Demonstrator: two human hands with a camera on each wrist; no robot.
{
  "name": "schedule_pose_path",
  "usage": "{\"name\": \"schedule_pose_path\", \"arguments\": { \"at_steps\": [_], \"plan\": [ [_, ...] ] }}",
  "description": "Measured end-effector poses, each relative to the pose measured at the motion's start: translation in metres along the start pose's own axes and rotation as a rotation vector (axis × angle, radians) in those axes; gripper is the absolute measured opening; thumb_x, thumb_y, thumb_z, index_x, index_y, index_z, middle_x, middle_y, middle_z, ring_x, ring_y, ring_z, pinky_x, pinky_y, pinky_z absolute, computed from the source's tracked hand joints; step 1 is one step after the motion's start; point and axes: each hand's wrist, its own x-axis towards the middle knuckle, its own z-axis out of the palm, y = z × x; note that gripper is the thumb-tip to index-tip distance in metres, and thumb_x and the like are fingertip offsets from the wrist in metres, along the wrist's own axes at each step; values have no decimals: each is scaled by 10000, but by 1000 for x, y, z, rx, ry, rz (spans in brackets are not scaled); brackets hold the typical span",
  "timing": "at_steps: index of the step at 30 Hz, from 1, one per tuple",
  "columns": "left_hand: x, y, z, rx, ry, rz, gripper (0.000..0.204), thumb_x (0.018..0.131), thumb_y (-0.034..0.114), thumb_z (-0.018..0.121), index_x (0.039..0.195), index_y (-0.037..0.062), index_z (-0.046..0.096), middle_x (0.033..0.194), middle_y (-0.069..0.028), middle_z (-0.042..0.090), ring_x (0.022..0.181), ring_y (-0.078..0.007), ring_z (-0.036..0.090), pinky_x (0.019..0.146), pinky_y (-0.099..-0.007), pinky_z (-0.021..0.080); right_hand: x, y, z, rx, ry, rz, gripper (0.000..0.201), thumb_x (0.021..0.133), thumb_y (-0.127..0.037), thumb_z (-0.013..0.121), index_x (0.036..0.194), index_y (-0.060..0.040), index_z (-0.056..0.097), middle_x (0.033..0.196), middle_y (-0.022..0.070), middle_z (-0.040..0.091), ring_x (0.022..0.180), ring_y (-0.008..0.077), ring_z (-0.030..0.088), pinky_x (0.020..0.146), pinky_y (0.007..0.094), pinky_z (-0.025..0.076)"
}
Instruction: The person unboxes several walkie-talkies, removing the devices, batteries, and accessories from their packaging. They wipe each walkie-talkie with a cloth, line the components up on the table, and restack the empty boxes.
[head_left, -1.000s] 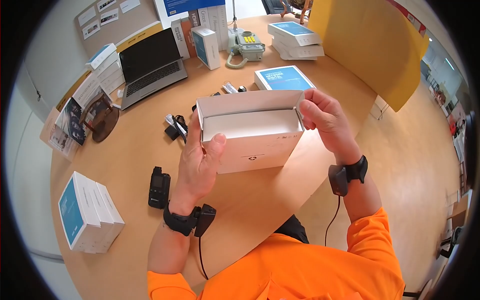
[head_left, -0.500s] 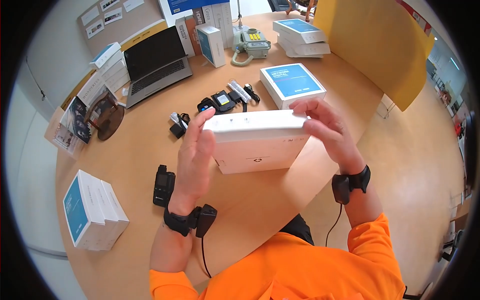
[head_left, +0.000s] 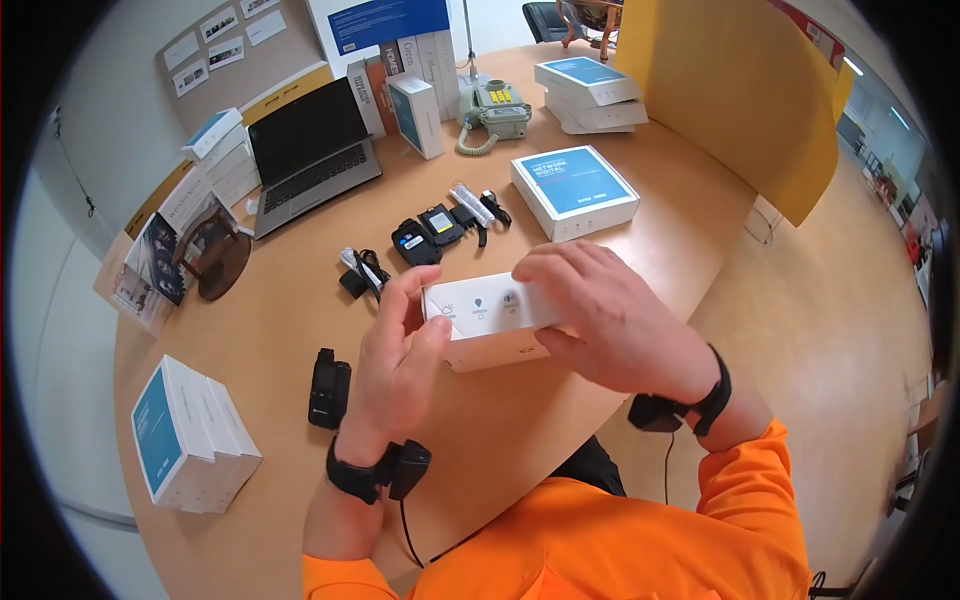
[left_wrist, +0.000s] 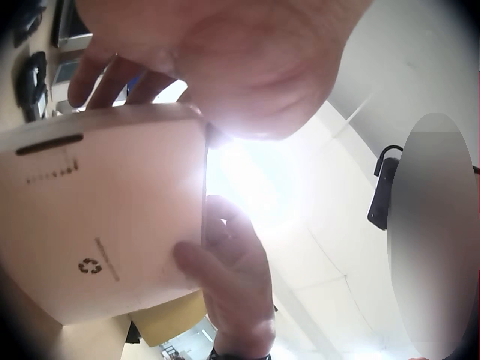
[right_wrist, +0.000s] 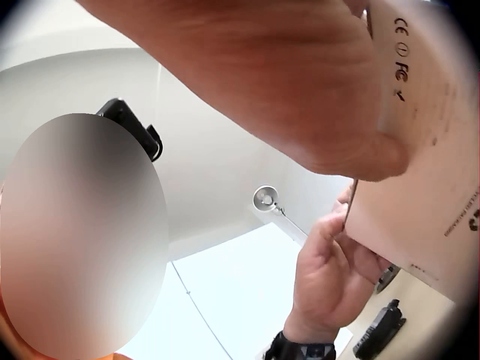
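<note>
A white box [head_left: 480, 312] stands on edge between the two hands in the head view, its narrow side with small printed icons facing up. The left hand [head_left: 395, 355] grips its left end, thumb on the near side and fingers at the far side. Over the right end lies the right hand [head_left: 610, 320], its fingers across the top and its thumb on the near face. A recycling mark shows on the broad face of the box [left_wrist: 112, 217] in the left wrist view. In the right wrist view the box [right_wrist: 427, 195] carries printed marks.
Beyond the box lie a blue-topped box [head_left: 575, 192], electronic parts [head_left: 430, 235] and cables [head_left: 362, 272]. A black handheld device [head_left: 329, 388] and stacked boxes [head_left: 190, 435] are at left. Farther back are a laptop [head_left: 315, 150], a telephone [head_left: 495, 112] and a yellow partition [head_left: 735, 90].
The box top, open with its inside showing one second ago, is now closed. The box has tipped and come lower, and the right hand has moved left over its top.
</note>
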Motion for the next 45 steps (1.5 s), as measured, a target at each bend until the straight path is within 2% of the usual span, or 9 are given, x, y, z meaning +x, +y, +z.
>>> {"name": "schedule_pose_path", "arguments": {
  "at_steps": [4, 8, 17, 23, 27, 30, 36, 40, 45],
  "plan": [
    [1, 11, -33, 0, 170, 36, 439, 1004, 183, 557, 1398, 8, 479, 1276, -106, 580, 1206, -176, 536, 1049, -316, 408, 0, 13, -41, 305, 211, 98, 645, 732, 2, 740, 1339, -78, 537, 1223, 135, 556, 1150, 335, 577, 991, 412, 481],
    [-10, 2, -81, 176, 299, -1, 393, 997, 151, 566, 1363, 12, 524, 1292, -88, 593, 1201, -186, 555, 1023, -323, 431, 24, 69, -62, -315, 535, 49, 645, 744, -3, 697, 1363, -62, 524, 1231, 166, 540, 1146, 370, 563, 969, 432, 490],
    [-52, -38, -116, 724, 393, -258, 491, 911, 194, 700, 1339, 10, 542, 1320, -134, 584, 1245, -269, 547, 1030, -395, 449, 40, 217, 28, -655, 402, 5, 476, 813, 25, 569, 1282, -57, 550, 1233, 140, 524, 1214, 349, 491, 1021, 478, 410],
    [-65, -48, -105, 942, 312, -241, 667, 830, 273, 753, 1394, 18, 506, 1353, -196, 570, 1282, -352, 528, 1069, -418, 435, 16, 210, 45, -684, 117, 190, 819, 713, 5, 637, 1495, -86, 413, 1506, 169, 412, 1421, 372, 354, 1166, 508, 278],
    [-59, -53, -100, 974, 269, -415, 760, 799, 310, 756, 1437, 18, 462, 1352, -210, 581, 1259, -371, 555, 1062, -412, 451, 19, 146, 43, -411, 266, 104, 692, 779, -51, 721, 1426, -51, 475, 1449, 198, 470, 1358, 390, 431, 1126, 462, 357],
    [-57, -62, -105, 811, 317, -447, 705, 829, 271, 729, 1437, 34, 460, 1282, -211, 614, 1187, -358, 603, 1023, -422, 484, 26, 92, 58, -13, 188, 16, 477, 831, -18, 699, 1289, -13, 562, 1343, 196, 563, 1253, 401, 535, 1056, 423, 442],
    [-58, -77, -117, -984, 533, -238, 352, 969, 263, 553, 1293, 125, 537, 1120, -189, 636, 1048, -378, 630, 911, -494, 530, 61, -15, 146, 984, -447, 217, 282, 1033, -192, 565, 1206, 25, 622, 1046, 76, 704, 972, 140, 662, 842, 288, 529],
    [-53, -79, -107, -1169, 660, -272, 341, 1019, 359, 478, 1207, 87, 562, 1041, -171, 627, 942, -358, 622, 837, -485, 544, 81, -71, 200, 1464, -755, 466, 259, 1013, -234, 611, 1147, -12, 606, 1023, 87, 699, 912, 156, 686, 830, 308, 555],
    [-61, -123, -127, -1106, 599, -345, 590, 912, 560, 692, 1143, 37, 549, 1070, -142, 626, 977, -285, 663, 730, -404, 598, 85, -73, 241, 1659, -662, 537, 216, 992, -198, 635, 1119, -27, 603, 1022, 86, 695, 893, 158, 681, 823, 316, 565]
  ]
}}
